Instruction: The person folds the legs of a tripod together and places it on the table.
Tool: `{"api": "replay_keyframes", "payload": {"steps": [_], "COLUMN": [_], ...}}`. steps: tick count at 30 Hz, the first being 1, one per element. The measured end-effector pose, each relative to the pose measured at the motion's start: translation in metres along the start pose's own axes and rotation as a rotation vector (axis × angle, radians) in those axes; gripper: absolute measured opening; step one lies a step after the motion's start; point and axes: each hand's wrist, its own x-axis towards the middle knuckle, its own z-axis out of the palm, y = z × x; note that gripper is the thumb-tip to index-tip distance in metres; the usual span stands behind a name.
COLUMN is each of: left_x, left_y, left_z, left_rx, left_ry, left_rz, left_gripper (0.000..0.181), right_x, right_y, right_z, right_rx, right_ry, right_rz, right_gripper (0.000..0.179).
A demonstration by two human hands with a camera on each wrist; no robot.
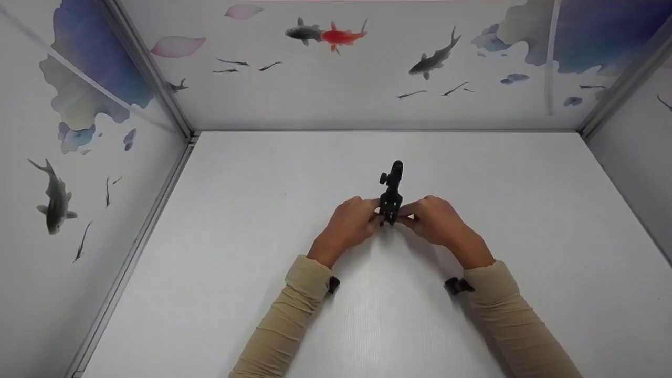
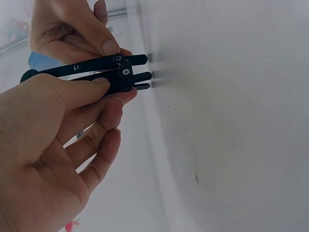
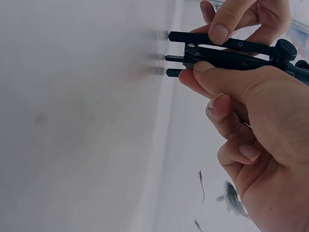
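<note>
A small black mini tripod [image 1: 391, 191] stands upright over the table, a side knob [image 3: 286, 50] near its upper part. Its three leg tips [image 2: 140, 59] point down at the white surface, close together. My left hand [image 1: 353, 223] pinches the tripod low on its left side, with the thumb along one leg and the outer fingers bent. From the other side my right hand [image 1: 434, 219] pinches the legs between thumb and index finger, its remaining fingers curled below. Both hands' fingertips sit close to the leg ends.
The white table [image 1: 220, 294] is bounded by a back panel [image 1: 367, 94] and a left side panel [image 1: 31, 283], both printed with fish and flowers. Metal frame strips [image 1: 131, 252] run along the edges. A small black device [image 1: 458, 285] is at the right cuff.
</note>
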Motion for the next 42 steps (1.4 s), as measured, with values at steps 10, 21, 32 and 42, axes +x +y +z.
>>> {"api": "replay_keyframes", "payload": {"steps": [10, 21, 32, 42], "left_x": [0.001, 0.000, -0.001, 0.002], "left_y": [0.001, -0.001, -0.003, -0.001], "left_z": [0.000, 0.002, -0.008, -0.008], "left_rx": [0.049, 0.095, -0.088, -0.116], "left_ry": [0.030, 0.072, 0.010, -0.007], "left_rz": [0.007, -0.047, -0.112, -0.141], "left_gripper": [0.015, 0.023, 0.033, 0.041], "right_x": [0.002, 0.002, 0.002, 0.000], "right_y": [0.002, -0.003, -0.005, 0.003], "right_z": [-0.003, -0.004, -0.010, -0.015], "right_rx": [0.029, 0.106, 0.081, 0.064], "right_ry": [-0.061, -0.110, -0.064, -0.006], "right_rz": [0.043, 0.057, 0.089, 0.203], "right_gripper": [0.013, 0.013, 0.007, 0.015]}}
